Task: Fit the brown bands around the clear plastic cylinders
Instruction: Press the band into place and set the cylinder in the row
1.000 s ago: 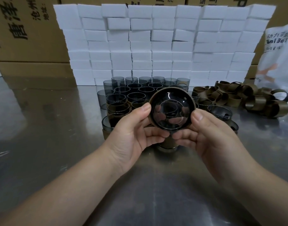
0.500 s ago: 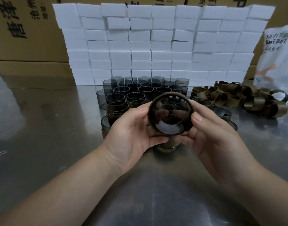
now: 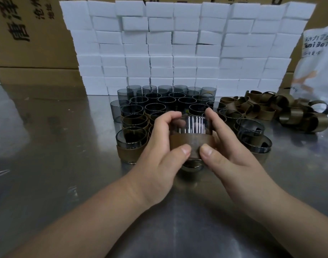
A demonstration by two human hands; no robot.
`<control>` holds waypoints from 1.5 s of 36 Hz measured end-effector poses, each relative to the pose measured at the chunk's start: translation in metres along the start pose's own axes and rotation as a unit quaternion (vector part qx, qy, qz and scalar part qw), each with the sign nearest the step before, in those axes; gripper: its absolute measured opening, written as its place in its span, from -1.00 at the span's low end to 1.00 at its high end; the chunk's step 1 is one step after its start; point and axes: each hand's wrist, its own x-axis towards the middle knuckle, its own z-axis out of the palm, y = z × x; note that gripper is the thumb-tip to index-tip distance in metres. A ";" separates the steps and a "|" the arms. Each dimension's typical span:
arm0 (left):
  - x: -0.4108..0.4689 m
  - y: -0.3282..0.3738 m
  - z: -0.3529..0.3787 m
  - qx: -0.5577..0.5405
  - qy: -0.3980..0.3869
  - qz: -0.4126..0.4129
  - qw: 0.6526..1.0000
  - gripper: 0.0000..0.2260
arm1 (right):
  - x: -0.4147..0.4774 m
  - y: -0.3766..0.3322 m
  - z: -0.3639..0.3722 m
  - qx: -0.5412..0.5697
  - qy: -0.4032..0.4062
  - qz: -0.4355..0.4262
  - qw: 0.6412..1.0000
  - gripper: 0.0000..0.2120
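Between both hands I hold a clear plastic cylinder (image 3: 192,125) above the table, its side wall toward me. A brown band (image 3: 189,142) wraps its lower half. My left hand (image 3: 163,146) grips the left side, thumb pressing on the band. My right hand (image 3: 228,146) grips the right side, thumb on the band beside the left thumb. Behind stand several smoky cylinders (image 3: 165,101); some at the front left wear brown bands, such as the banded cylinder (image 3: 131,144). A heap of loose brown bands (image 3: 271,108) lies at the right.
The metal table (image 3: 48,146) is shiny. A wall of white foam blocks (image 3: 187,43) stands behind the cylinders, with cardboard boxes (image 3: 29,34) further back. A white printed bag (image 3: 319,62) leans at the far right. Two cylinders (image 3: 252,136) lie right of my hands.
The cylinder's open end faced me before; I have turned it so its side wall faces me. Both thumbs have come together on the band at the front.
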 end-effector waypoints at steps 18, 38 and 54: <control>0.000 0.003 -0.004 0.095 0.036 0.068 0.992 -0.68 | -0.001 -0.002 0.004 -0.072 -0.020 -0.037 0.996 -0.56; 0.002 0.005 -0.004 0.113 0.047 0.101 0.987 -0.74 | -0.001 -0.001 0.006 -0.048 -0.022 -0.053 0.997 -0.63; 0.003 0.005 -0.005 0.105 0.048 0.104 0.988 -0.76 | -0.001 0.002 0.005 -0.057 -0.019 -0.060 0.996 -0.63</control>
